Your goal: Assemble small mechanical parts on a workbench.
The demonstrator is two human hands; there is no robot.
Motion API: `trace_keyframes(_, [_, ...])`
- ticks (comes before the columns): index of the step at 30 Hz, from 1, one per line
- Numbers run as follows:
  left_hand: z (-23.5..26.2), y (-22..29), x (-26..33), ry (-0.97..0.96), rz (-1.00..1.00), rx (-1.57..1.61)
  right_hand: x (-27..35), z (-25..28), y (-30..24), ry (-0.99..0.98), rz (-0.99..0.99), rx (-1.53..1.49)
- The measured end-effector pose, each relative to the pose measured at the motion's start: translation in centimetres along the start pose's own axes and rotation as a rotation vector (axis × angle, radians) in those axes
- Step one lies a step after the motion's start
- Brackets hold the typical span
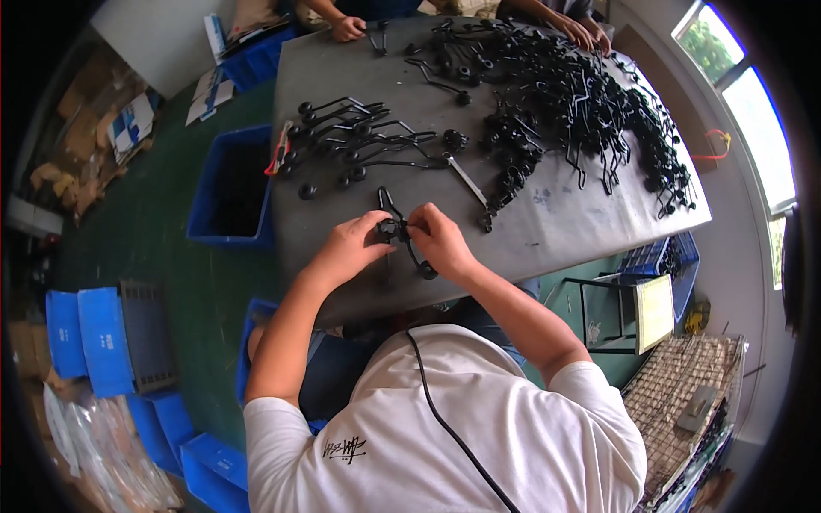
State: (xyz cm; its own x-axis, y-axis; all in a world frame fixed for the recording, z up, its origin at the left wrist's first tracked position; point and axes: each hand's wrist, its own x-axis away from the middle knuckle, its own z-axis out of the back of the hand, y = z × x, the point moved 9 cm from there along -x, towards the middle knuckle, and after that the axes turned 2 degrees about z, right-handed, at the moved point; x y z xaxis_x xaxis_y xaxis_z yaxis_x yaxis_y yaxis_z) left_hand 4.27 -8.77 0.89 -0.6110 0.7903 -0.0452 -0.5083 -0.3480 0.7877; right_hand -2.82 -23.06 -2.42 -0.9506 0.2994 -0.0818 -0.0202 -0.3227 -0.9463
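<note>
Both hands met over the near edge of the grey table [547,231]. The left hand [355,248] curled around a small black knob [391,229], thumb and fingers pinching it, while the right hand [440,242] pinched the same spot from the other side, fingertips nearly touching the left's. The knob sat on a bent black wire part [402,231], which ran away from the person: its upper loop pointed up past the fingertips toward the far side of the table, and its lower end, capped with another round knob [426,273], curved down under the right palm.

Just beyond the hands lay a row of finished wire parts [351,141] with round ends, and farther to the right a big tangled heap of black wire pieces [581,103]. Left of the left hand, a blue bin [205,197] stood on the green floor beside the table; its inside was dark and I could not tell its contents. Across the table, another person's hands [346,28] worked.
</note>
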Motion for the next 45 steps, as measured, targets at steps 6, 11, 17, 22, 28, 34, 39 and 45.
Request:
trace_keyframes(6, [-0.3, 0.0, -0.4, -0.030, 0.034, -0.015, 0.0, 0.0, 0.9, -0.014, -0.061, -0.203])
trace_keyframes(11, [-0.3, 0.8, -0.8, -0.049, 0.068, -0.057, -1.3, -0.4, 0.7, -0.170, -0.075, -0.065])
trace_keyframes(17, [-1.1, 0.6, -0.7, -0.075, 0.002, -0.180, -2.5, -1.9, -0.5, -0.265, -0.015, 0.150])
trace_keyframes(22, [-1.2, 1.2, 1.3, 0.191, 0.127, -0.294, 0.2, 1.3, 2.4, 0.055, -0.230, -0.144])
trace_keyframes(28, [-2.0, 3.5, 2.9, 0.579, -0.073, -0.529, 0.7, -1.2, 2.9, -0.170, -0.357, -0.393])
trace_keyframes(34, [-2.1, 2.1, 2.9, 0.666, -0.036, -0.405, 0.7, -3.6, 3.9, -0.396, -0.528, -0.641])
trace_keyframes(39, [-2.2, -1.2, 5.2, 0.718, 0.226, -0.190, 3.5, 3.4, -1.0, 0.124, 0.134, 0.204])
trace_keyframes(45, [-2.5, -1.9, 4.1, 0.677, 0.248, -0.160, 6.8, 11.6, 2.3, 0.494, 0.119, 0.692])
